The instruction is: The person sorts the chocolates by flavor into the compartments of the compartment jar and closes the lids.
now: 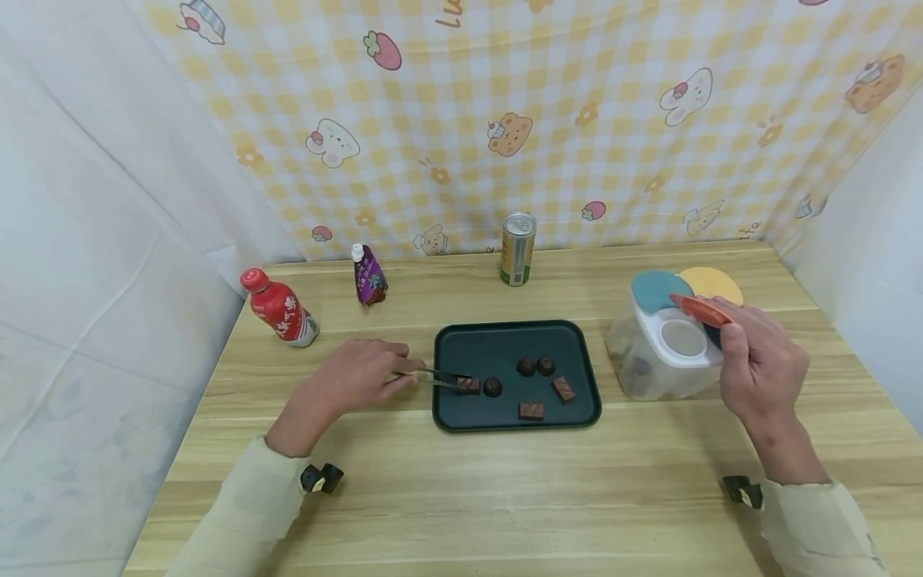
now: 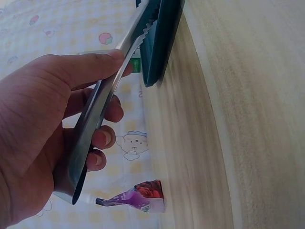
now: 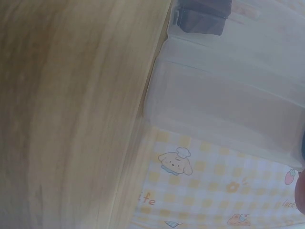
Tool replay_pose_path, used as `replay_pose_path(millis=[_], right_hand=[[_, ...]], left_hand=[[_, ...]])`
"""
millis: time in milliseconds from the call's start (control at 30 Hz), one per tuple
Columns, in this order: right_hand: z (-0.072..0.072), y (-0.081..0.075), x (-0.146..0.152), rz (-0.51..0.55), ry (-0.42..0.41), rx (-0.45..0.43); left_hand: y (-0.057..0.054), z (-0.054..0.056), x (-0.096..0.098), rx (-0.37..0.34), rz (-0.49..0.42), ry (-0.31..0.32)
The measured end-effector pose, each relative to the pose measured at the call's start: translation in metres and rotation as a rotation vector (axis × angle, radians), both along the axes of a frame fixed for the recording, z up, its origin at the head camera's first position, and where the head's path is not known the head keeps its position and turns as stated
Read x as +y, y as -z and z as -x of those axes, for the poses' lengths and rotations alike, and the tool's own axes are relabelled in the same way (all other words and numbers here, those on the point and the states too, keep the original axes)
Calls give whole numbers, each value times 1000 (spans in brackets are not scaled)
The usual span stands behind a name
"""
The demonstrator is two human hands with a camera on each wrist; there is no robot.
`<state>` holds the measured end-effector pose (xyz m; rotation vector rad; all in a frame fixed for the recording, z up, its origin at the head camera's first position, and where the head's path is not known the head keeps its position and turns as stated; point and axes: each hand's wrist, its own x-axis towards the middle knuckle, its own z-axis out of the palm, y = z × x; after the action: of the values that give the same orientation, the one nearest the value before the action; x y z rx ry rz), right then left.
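My left hand (image 1: 353,375) grips metal tongs (image 2: 90,129). Their tips lie around a rectangular chocolate (image 1: 469,386) at the left of the dark green tray (image 1: 505,338); whether they squeeze it I cannot tell. Beside it sits a round chocolate (image 1: 493,387), and several more round and rectangular ones lie farther right. My right hand (image 1: 767,361) holds up the orange-red lid (image 1: 701,308) of a clear container (image 1: 642,365), baring a round opening (image 1: 683,338). In the right wrist view, a dark piece (image 3: 202,16) shows through the container's wall; most of the right hand is outside that view.
A red bottle (image 1: 277,308) leans at the table's left. Behind the tray stand a purple pouch (image 1: 370,276) and a can (image 1: 517,250). The container's teal lid (image 1: 659,290) and yellow lid (image 1: 710,284) lie at its back. A checked cloth (image 1: 433,104) hangs behind the table.
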<state>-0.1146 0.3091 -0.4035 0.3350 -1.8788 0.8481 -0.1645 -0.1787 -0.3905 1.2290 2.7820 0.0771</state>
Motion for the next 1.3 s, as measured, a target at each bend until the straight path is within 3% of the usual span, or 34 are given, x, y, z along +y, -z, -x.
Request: replay_pose_path(millis=[267, 500, 767, 1033, 1300], right_hand=[[0, 2, 1, -3, 17, -3], [0, 2, 1, -4, 18, -6], [0, 2, 2, -11, 20, -15], [-2, -6, -8, 19, -11, 34], [-4, -11, -15, 38, -31, 62]], left_hand=[[1, -1, 3, 52, -48, -22], [-10, -11, 19, 188, -98, -28], [-23, -18, 57, 304, -169, 23], [-33, -20, 107, 332, -244, 97], [-41, -23, 152, 395, -336, 124]])
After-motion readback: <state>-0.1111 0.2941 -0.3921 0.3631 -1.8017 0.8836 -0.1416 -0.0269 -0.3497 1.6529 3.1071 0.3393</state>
